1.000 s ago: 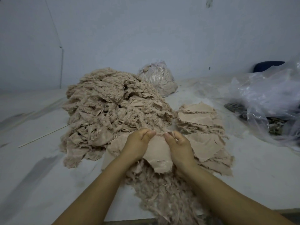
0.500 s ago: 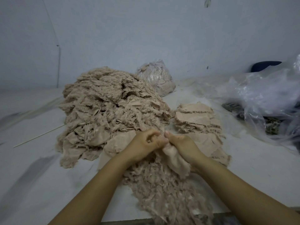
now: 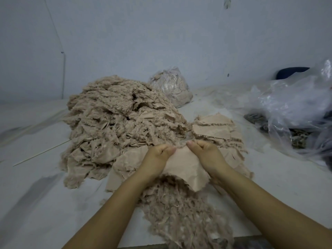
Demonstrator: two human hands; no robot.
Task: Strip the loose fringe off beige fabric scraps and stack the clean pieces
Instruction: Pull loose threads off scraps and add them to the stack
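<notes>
My left hand (image 3: 158, 157) and my right hand (image 3: 204, 155) both pinch the top edge of one beige fabric scrap (image 3: 183, 169), which hangs spread between them. Thin fringe threads run along that edge between my thumbs. A big heap of frayed beige scraps (image 3: 115, 123) lies behind and to the left. The stack of flat clean pieces (image 3: 215, 130) sits just beyond my right hand. A mound of stripped loose fringe (image 3: 179, 216) lies below the held scrap, near the table's front edge.
A clear bag stuffed with beige fringe (image 3: 172, 87) stands at the back by the wall. Crumpled clear plastic bags (image 3: 294, 112) with dark scraps lie at the right. A thin wooden stick (image 3: 41, 155) lies on the white table (image 3: 45, 203) at the left.
My hands were close together with the scrap bunched half a second ago. They have moved apart, and the scrap is spread flat between them again.
</notes>
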